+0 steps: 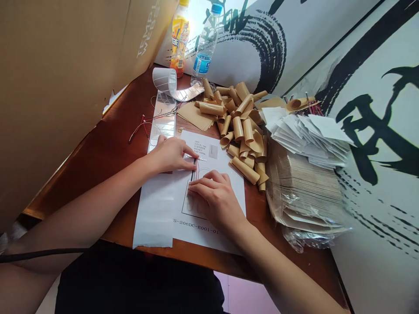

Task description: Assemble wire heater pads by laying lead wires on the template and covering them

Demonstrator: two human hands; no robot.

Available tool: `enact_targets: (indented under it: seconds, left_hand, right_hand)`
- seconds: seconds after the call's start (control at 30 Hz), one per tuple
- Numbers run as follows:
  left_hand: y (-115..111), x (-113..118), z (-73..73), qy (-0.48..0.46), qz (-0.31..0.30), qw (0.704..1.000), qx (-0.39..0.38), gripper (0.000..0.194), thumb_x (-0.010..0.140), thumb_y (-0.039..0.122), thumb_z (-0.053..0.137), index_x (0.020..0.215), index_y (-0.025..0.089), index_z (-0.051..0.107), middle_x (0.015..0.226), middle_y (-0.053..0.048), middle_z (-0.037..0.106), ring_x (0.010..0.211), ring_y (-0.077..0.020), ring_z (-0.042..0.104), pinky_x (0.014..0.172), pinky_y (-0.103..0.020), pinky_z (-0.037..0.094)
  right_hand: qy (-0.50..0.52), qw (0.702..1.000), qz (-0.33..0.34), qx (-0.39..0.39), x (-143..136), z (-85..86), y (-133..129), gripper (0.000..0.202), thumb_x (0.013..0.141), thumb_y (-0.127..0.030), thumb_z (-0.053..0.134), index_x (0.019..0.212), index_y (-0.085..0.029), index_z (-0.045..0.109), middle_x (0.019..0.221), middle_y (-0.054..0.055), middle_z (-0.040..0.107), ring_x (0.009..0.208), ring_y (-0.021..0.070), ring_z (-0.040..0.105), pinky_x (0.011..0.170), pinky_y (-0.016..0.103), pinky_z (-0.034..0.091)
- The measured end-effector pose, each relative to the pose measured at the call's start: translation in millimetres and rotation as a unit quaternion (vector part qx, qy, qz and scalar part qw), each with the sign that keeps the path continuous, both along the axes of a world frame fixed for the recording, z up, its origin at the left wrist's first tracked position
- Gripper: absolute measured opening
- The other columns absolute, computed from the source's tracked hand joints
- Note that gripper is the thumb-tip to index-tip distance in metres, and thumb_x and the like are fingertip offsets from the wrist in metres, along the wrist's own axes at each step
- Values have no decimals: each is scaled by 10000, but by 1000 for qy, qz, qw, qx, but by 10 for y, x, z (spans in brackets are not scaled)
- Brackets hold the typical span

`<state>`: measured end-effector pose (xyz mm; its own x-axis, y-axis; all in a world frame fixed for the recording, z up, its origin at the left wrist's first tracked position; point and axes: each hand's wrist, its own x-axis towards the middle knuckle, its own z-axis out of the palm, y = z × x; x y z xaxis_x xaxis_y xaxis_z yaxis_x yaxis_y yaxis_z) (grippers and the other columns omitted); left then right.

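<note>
A printed white sheet (229, 231) lies at the table's front, with red and black wires (197, 168) running over it. My left hand (176, 155) has its thumb and forefinger closed around the upper end of these wires, by a small clear strip. Just below, my right hand (218, 196) rests over the printed rectangle with its fingers curled together at the wires' lower part; its fingertips hide what they press on. Left of the sheet, a long label strip (155, 209) runs under my left wrist.
Rolled brown papers (247, 131) are heaped behind the sheet. Stacked brown envelopes (304, 187) and white slips (304, 135) stand right. Loose wires (144, 123) lie back left. Two bottles (179, 41) stand behind; a large carton (72, 87) borders the left.
</note>
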<state>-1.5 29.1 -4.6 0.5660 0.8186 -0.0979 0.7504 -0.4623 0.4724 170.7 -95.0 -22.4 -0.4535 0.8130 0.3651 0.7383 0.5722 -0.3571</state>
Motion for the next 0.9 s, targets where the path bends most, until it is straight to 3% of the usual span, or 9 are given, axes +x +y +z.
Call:
enact_targets:
  seconds: [0.9]
  left_hand:
    - [-36, -26, 27, 17, -17, 1000, 6, 499, 708, 602, 759, 1148, 367, 754, 949, -34, 727, 984, -273, 600, 907, -404, 242]
  right_hand:
    - [14, 999, -11, 32, -25, -12, -16, 143, 968, -205, 613, 872, -218, 717, 925, 6, 787, 845, 206, 562, 784, 389, 347]
